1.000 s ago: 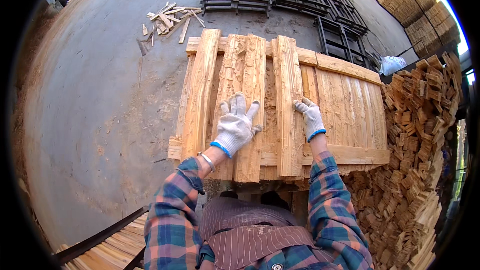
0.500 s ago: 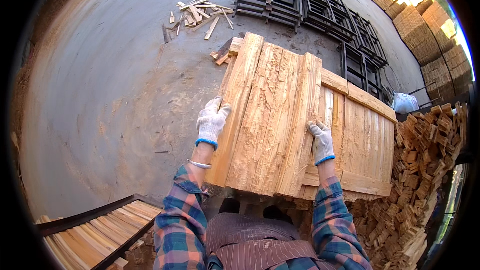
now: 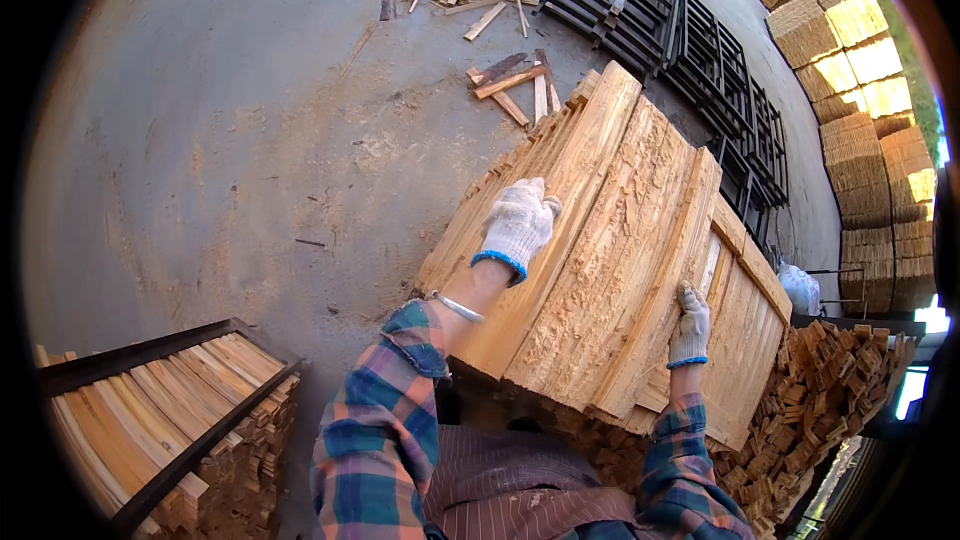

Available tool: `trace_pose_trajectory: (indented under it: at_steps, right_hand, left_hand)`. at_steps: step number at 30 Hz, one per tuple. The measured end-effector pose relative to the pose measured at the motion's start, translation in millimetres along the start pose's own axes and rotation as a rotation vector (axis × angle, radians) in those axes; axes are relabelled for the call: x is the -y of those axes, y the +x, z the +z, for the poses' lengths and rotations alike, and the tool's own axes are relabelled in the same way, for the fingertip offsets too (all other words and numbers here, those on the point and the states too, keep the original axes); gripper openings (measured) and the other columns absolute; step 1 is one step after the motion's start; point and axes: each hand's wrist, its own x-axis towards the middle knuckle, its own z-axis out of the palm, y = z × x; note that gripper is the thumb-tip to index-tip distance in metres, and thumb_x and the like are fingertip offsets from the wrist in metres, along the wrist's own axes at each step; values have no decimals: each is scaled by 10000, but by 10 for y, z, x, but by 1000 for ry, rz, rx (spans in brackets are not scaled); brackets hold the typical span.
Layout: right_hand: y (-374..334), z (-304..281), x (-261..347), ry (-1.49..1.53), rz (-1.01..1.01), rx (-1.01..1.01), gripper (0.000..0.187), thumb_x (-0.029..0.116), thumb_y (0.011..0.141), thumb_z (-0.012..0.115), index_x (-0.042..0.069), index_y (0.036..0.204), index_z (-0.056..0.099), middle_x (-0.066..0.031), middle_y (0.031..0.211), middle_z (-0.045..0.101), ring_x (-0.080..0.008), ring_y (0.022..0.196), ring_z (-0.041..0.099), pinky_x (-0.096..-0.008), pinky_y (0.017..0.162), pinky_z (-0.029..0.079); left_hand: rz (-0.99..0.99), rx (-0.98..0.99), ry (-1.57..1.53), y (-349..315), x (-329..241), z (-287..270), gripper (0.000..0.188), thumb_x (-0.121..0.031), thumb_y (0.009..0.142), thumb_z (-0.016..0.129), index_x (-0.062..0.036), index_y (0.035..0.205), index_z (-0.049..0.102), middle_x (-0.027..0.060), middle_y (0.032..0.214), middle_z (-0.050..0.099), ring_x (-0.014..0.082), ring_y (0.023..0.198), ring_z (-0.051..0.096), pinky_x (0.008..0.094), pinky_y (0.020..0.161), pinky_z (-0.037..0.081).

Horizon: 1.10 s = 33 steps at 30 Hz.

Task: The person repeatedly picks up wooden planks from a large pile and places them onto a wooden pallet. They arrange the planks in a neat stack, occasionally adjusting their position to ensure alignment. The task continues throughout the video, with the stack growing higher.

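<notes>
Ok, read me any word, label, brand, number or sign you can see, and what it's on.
None can be read.
White, plastic-looking bag: any print is too small and blurred to make out.
Rough, pale wooden boards and white knitted gloves with blue cuffs: no lettering shows.

A pale, smooth-faced plank (image 3: pixel 583 155) lies flat in the centre of the frame, slanting from the upper middle down toward the lower middle, its long edges straight. Along its right side runs a broad rough-faced section of boarding (image 3: pixel 612 255), strewn with shavings and torn fibres; how many boards form it is hard to tell. Right of that, nearly parallel, lies a narrower tan plank (image 3: pixel 660 290), its lower end reaching below the middle of the frame.
</notes>
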Motion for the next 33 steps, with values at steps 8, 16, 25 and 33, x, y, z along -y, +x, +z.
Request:
trace_pose_trajectory:
  at_steps: [8,16,25,33]
  right_hand:
    - [214,-218,70,-337,107,143,449,257,934,653,-41,1265,596,-132,1144,673,-179,991,648,-285,828,535]
    - [193,244,192,-1045,-366,-14,896,150,759,769,-65,1486,291,-209,1146,649,-197,980,662,-294,821,549]
    - [359,-554,-32,-927,-322,-31,552,176,921,619,3,1422,468,-179,1432,494,-252,1211,566,-301,980,488]
    - [217,-379,-54,-440,-148,21,458,93,995,472,86,1453,455,-118,1431,503,-194,1176,565,-281,1017,462]
  left_hand:
    - [238,88,-238,240,490,29,556,-463,941,545,-54,1316,585,143,1205,660,273,1014,664,343,804,551]
    - [-52,133,-84,485,-255,-408,820,-524,844,691,-51,1454,417,217,1353,545,296,1288,507,406,1047,427]
    - [-16,205,139,297,-390,-132,1211,-601,708,783,-16,1535,120,249,1426,457,362,1314,479,472,1044,435]
    - [210,285,-461,605,183,-225,829,-596,910,561,43,1421,430,186,1334,579,267,1242,537,328,1027,428]
